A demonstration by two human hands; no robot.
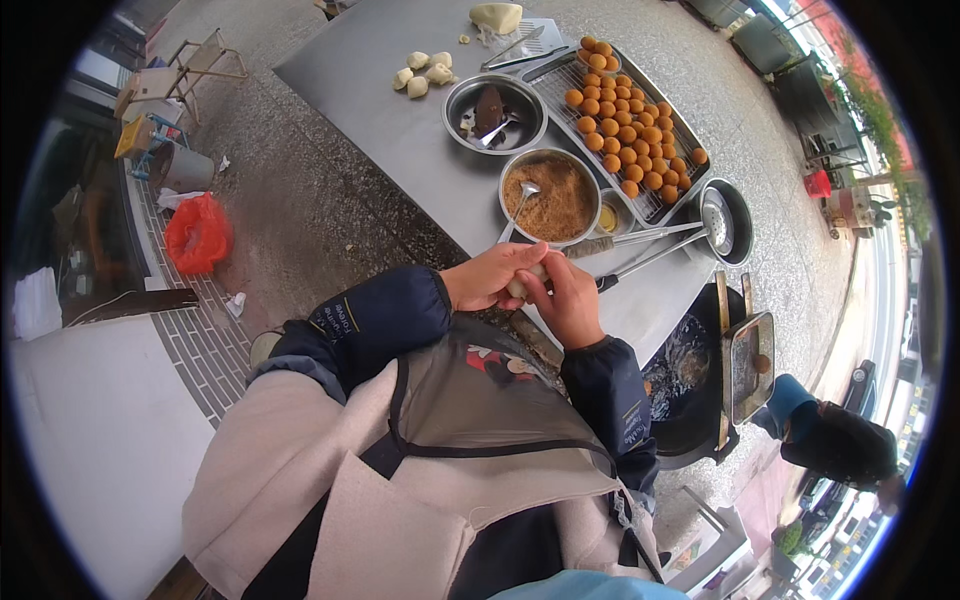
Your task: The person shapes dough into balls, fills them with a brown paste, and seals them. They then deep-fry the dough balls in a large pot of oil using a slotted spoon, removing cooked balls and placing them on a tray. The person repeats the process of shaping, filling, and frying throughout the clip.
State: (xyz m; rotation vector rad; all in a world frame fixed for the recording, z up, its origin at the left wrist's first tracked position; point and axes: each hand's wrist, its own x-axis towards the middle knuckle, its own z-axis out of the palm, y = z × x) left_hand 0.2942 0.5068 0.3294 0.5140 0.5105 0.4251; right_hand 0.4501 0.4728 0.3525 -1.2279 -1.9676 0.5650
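My left hand [491,276] and my right hand [568,298] meet in front of my apron, cupped around a small piece of pale dough [519,286]. Fingers hide most of the dough. Just beyond them, a steel bowl [501,195] holds brown crumbly filling, with a metal spoon [528,190] resting in it. Behind that bowl stands another steel bowl [526,132] with a dark brown lump and a utensil inside. Several pale dough pieces [418,86] lie farther back on the metal table [360,94]. A small cup of yellow liquid [608,218] sits right of the filling.
Many golden-brown balls [625,135] fill a wire rack tray [561,97]. A larger dough block [496,16] lies at the back. A skimmer [718,217] rests in a dark bowl. Right of me is a wok of oil [675,367]; a person [840,442] is beyond.
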